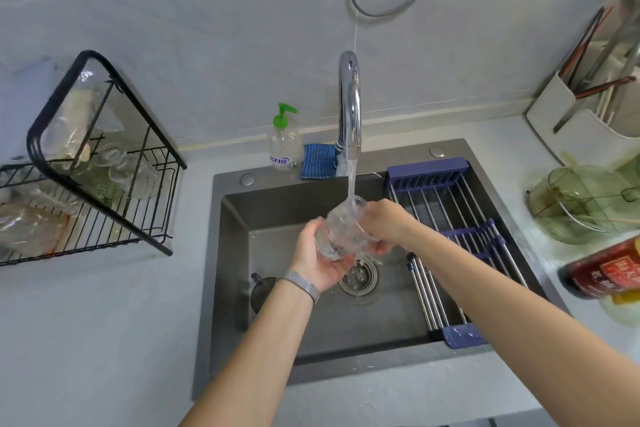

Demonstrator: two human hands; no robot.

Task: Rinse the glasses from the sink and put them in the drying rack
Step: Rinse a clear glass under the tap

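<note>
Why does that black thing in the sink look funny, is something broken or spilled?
Nothing looks broken or spilled. The dark object at the left side of the sink could be a stopper out of the drain, but that's a guess. Both hands, left hand and right hand, hold the glass under the running faucet.

There is one camera, worn on the person's head. It looks forward and down, from close above, at the dark grey square sink (346,329) and the pale tiled wall (207,28) behind it.
</note>
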